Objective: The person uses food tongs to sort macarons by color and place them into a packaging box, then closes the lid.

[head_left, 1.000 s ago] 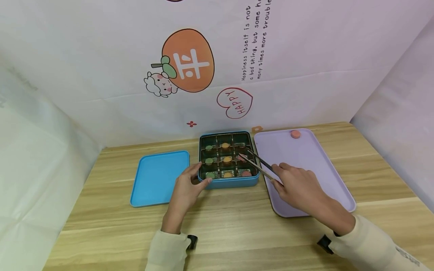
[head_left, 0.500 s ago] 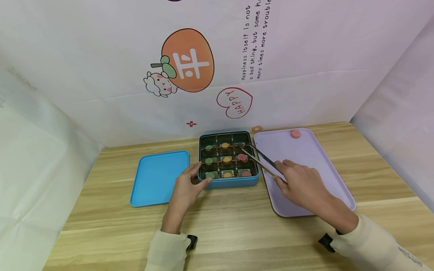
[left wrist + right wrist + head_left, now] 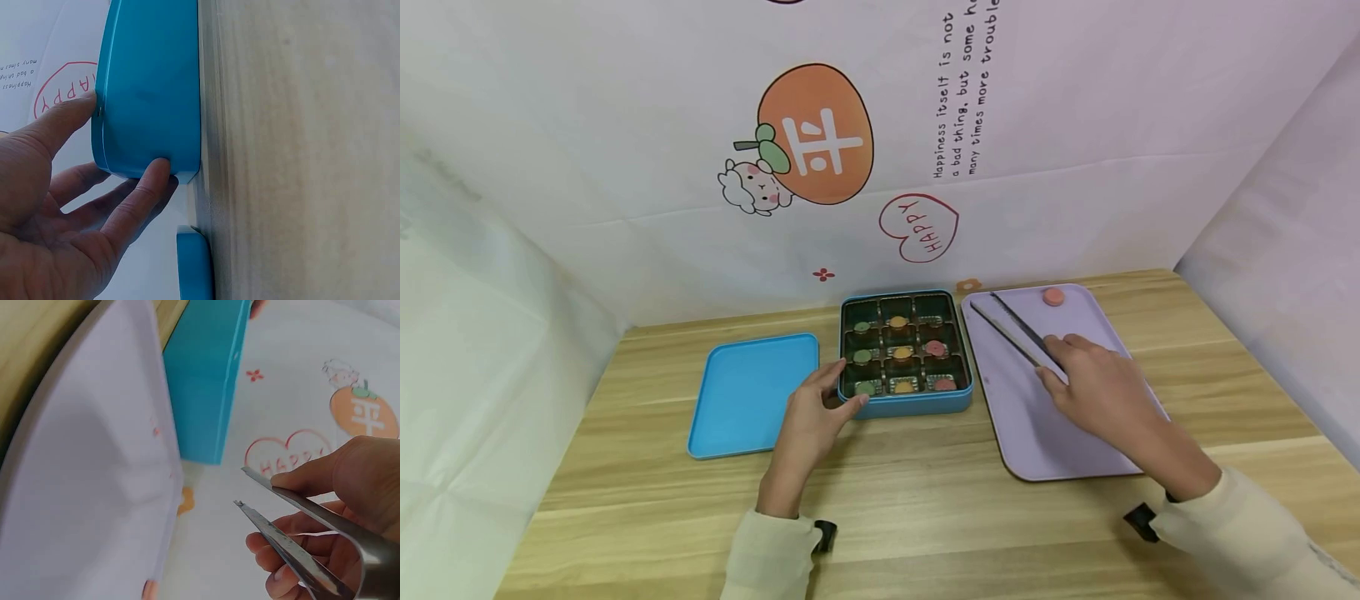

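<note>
My left hand (image 3: 808, 417) holds the near left corner of a blue tin box (image 3: 917, 406), thumb and fingers at its edges. A clear divided insert fills the box. Green macarons (image 3: 862, 356) sit in its left column and yellow-orange ones (image 3: 902, 352) in the middle. In the right column, pink ones (image 3: 936, 348) lie in the middle and near compartments. My right hand (image 3: 1093, 387) grips metal tongs (image 3: 1030, 332) over the lilac tray (image 3: 1030, 433); their serrated tips stand apart with nothing between them. Another pink macaron (image 3: 1054, 297) lies at the tray's far edge.
A flat blue lid (image 3: 756, 396) lies on the wooden table (image 3: 910, 508), left of the box. Behind the box and tray rises a white printed cloth (image 3: 662, 167). The tray stands close along the box's right side.
The tongs have drawn out of the box, leaving a pink macaron in its middle right compartment. My right hand has moved rightward over the tray. My left hand stays on the box.
</note>
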{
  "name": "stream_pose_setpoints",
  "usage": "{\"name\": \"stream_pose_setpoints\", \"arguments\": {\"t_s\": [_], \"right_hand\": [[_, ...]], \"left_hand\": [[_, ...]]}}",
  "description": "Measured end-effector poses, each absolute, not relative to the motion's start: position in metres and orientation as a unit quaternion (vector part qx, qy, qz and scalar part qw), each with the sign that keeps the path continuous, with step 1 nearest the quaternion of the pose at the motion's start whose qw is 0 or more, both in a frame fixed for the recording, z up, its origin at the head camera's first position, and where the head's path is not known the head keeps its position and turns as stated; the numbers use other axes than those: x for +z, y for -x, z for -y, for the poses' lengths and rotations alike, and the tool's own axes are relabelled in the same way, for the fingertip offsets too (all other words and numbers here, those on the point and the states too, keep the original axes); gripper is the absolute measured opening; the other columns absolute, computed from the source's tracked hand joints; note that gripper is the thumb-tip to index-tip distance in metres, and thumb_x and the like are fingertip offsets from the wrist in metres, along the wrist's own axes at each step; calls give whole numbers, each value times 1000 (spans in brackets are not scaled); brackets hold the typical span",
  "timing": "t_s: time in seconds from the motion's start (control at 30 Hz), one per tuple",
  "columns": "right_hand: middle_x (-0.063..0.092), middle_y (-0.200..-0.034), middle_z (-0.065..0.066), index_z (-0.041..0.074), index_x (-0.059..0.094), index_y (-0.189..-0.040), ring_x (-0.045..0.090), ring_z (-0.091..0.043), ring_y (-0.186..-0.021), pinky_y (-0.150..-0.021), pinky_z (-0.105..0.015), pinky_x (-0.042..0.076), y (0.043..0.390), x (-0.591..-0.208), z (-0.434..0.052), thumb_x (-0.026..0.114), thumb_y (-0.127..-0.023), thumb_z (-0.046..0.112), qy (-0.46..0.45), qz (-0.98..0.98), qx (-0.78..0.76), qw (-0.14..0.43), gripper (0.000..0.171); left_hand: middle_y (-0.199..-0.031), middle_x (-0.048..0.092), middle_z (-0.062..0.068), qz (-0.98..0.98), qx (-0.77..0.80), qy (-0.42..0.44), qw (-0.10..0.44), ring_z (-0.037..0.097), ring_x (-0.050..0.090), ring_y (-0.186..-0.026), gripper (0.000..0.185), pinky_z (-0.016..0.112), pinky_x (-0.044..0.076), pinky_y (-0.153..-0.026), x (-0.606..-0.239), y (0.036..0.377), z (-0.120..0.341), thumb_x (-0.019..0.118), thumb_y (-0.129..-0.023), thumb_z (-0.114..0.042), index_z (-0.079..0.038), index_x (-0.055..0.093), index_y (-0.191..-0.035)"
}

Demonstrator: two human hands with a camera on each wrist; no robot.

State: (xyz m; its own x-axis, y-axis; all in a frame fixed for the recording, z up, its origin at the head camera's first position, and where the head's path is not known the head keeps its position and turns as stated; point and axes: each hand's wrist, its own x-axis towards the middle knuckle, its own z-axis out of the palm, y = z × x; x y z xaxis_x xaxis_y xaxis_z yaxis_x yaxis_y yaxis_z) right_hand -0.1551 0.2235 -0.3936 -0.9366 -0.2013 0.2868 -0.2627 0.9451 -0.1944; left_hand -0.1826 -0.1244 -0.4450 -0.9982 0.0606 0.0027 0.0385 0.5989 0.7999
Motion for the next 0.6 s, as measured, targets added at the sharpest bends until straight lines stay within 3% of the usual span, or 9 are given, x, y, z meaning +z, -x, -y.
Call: {"name": "stream_pose_setpoints", "arguments": {"t_s": [0.2,0.4,0.6], "right_hand": [[65,-83,-21,-9,68,-111,62,-35,-61,-47,-51,48,165,-403,-241,75,-90,11,-99,978,117,142,30],[66,-87,-26,-8,66,-109,64,-49,-66,-50,-59,46,178,-411,-256,70,-93,15,-51,985,121,108,27],[62,-80,-27,-4,61,-90,59,-47,-62,-46,-55,41,189,-418,-271,66,-94,16,-20,986,136,97,21]], "left_hand": [[-161,47,20,-894,447,-34,9,38,58,-137,68,50,58,-101,-446,183,125,80,-95,-22,-6,52,-155],[-161,47,20,-893,448,-33,10,39,55,-140,68,51,57,-102,-447,183,125,80,-95,-22,-6,52,-155],[-161,47,20,-893,450,-33,8,39,54,-141,68,51,56,-103,-447,183,125,81,-95,-21,-6,52,-155]]}}
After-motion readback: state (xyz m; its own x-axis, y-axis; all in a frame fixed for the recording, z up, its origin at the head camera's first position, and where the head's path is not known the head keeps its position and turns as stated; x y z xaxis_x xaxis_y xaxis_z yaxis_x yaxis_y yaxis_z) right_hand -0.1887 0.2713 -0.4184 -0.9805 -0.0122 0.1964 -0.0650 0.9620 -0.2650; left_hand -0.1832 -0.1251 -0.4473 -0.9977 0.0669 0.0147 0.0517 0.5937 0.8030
